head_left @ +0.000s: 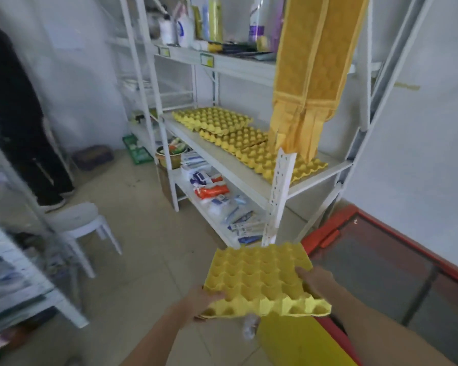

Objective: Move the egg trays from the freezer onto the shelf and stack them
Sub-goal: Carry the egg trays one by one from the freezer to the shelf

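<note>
Two hands carry one yellow egg tray (262,278) level in front of the body, above the tiled floor. The left hand (205,299) grips the tray's near-left edge, fingers curled under it. The right hand (313,280) grips the right edge, thumb lying on top. The tray is well apart from the white shelf (222,154), where several more yellow trays (238,136) lie overlapped in a loose row, not squarely stacked. The red-framed freezer (397,268) stands at the right, just beside the carried tray; its glass lid appears shut.

Step in hand: transfer from freezer to shelf, probably mid-carry. The next move calls for raising the tray to shelf height, passing it clear of the perforated upright post (279,191) and the hanging yellow cloth (310,83), then nesting its cups onto a tray below. Misaligned cups would likely leave the stack crooked.
</note>
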